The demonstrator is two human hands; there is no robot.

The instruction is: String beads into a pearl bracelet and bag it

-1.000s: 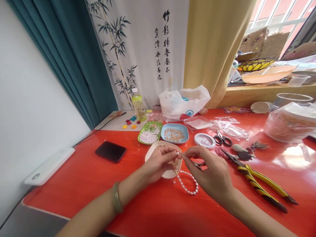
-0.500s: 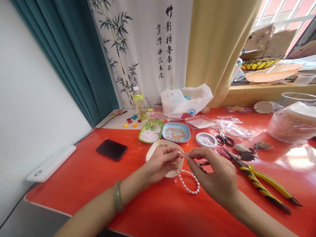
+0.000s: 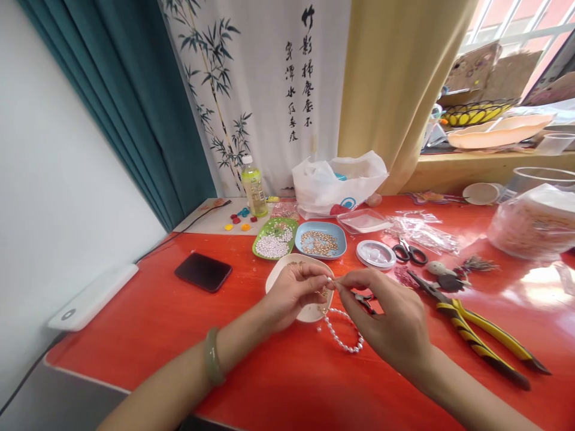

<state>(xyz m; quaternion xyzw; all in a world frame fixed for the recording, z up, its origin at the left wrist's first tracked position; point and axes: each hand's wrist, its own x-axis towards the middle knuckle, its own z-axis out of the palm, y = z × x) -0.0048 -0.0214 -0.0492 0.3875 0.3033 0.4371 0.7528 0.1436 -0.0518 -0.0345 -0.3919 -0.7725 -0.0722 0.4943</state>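
Over the cream dish [image 3: 275,274], my left hand [image 3: 294,294] pinches a small white pearl bead [image 3: 330,281] between thumb and forefinger. My right hand [image 3: 395,311] meets it from the right, thumb and forefinger pressed together right beside the bead; whatever they grip is too small to make out. Below the fingertips, a strand of pearl beads [image 3: 354,348] lies in a loop on the red table [image 3: 269,377], with a loose bead near its left side. The dish holds gold-coloured beads, partly hidden by my left hand. Small pliers [image 3: 365,301] show partly behind my right hand.
Behind the cream dish stand a green tray [image 3: 294,229] of white beads and a blue tray [image 3: 331,229] of gold beads. Scissors [image 3: 409,254], a round lid [image 3: 376,254] and large yellow-black pliers [image 3: 476,335] lie right. A phone [image 3: 203,272] lies left; a bottle [image 3: 254,188] stands behind.
My left fingertips and the bead have shifted slightly right, closing the small gap to my right fingertips. The right hand has barely moved, and the strand lies still.
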